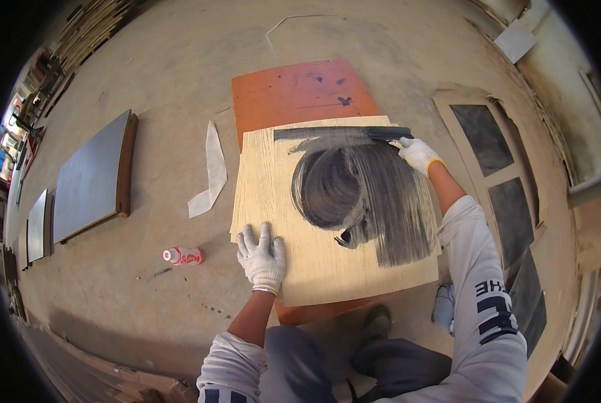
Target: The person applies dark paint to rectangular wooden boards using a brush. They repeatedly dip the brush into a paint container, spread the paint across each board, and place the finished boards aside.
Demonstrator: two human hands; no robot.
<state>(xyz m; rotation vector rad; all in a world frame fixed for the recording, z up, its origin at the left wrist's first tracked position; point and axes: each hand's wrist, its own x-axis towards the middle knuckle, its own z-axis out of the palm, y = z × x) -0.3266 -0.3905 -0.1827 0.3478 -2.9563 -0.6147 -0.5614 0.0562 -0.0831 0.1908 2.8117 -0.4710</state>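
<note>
A pale wood-grain sheet (267, 181) lies in front of me, with dark grey-black coating smeared in broad curved and straight streaks (394, 201) over its middle and right. My right hand (419, 154), in a white knit glove, is closed on the handle of a wide black squeegee (340, 133). Its long blade rests across the sheet's far part. My left hand (262, 258), gloved as well, presses flat with fingers spread on the sheet's near left corner. Beneath the sheet is an orange-red board (293, 97), showing at the far side and at the near edge.
Left of the sheet, a white-and-red bottle (184, 256) and a bent white strip (213, 171) are on the concrete floor. A thick stack of grey-topped panels (95, 174) stands farther left. Dark panels (483, 138) lie on brown sheeting at right. Planks (89, 33) are piled far left.
</note>
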